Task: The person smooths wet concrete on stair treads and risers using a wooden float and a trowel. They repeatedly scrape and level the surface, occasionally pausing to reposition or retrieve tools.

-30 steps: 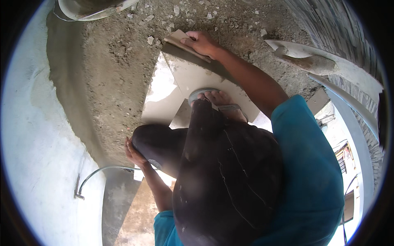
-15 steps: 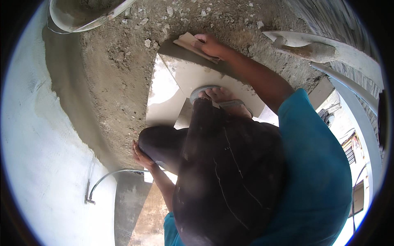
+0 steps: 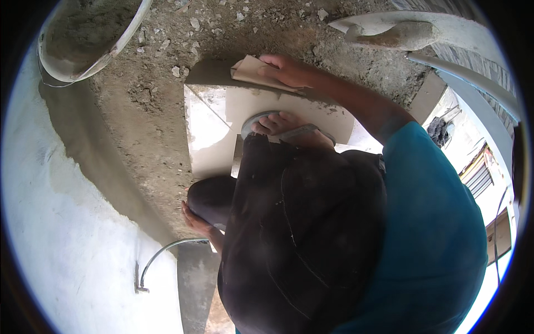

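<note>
My right hand (image 3: 282,70) is closed on a flat beige board (image 3: 246,71), thumb on its face and the other fingers along its far edge. The board lies tilted along the far edge of the laid light tiles (image 3: 214,158), over a dark damp strip of mortar (image 3: 203,73). My right foot (image 3: 278,119) rests in a sandal on those tiles. At the left, my left hand (image 3: 196,220) lies against my bent knee (image 3: 211,197), fingers stretched out and holding nothing.
Rough grey-brown ground (image 3: 139,128) with loose stone chips extends beyond the tiles. A large pale tub (image 3: 129,34) stands at the far left. A white wall (image 3: 72,234) with a bent hose (image 3: 181,241) runs along the left. A long pale curved object (image 3: 456,28) lies at the far right.
The board has tipped flatter, showing more of its face, and sits closer to the tile edge. My left hand stays at the knee. The whole view has shifted slightly.
</note>
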A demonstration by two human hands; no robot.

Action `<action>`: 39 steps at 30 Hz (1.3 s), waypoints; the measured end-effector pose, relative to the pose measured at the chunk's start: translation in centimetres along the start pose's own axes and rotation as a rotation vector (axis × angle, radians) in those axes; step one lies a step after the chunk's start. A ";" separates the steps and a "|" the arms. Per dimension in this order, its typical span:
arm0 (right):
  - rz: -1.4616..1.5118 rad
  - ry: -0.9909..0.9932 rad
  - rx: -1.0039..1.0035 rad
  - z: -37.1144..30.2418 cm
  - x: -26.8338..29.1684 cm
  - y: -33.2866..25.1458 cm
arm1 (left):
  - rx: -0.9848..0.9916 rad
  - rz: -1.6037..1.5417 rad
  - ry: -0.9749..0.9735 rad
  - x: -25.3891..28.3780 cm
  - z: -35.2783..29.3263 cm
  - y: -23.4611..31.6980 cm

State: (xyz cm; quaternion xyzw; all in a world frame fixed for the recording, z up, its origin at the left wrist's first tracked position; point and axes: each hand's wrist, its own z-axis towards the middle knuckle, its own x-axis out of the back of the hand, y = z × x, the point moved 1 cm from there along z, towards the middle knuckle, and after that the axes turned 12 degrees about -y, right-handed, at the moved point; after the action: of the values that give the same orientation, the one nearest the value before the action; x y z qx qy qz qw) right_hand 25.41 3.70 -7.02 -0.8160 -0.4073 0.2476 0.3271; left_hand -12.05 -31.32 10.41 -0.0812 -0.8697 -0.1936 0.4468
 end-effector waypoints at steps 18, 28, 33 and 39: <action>-0.037 0.082 -0.138 -8.1 3.0 9.4 | -0.182 0.157 -0.096 0.2 1.6 -1.4; 0.047 -0.040 -0.064 -8.0 1.9 2.0 | 0.049 -0.070 -0.051 0.7 0.9 0.3; 0.021 -0.040 -0.194 -12.7 3.5 5.3 | -0.208 0.149 -0.020 1.2 2.2 -3.3; -0.021 0.131 -0.096 -1.3 0.2 -1.6 | -0.006 -0.127 -0.019 0.6 1.8 5.8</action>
State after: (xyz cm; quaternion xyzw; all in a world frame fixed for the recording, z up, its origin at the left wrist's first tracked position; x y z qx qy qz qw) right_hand 25.52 4.15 -4.99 -0.8407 -0.4051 0.1705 0.3163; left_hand -11.93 -25.31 11.49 -0.0289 -0.8767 -0.2232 0.4251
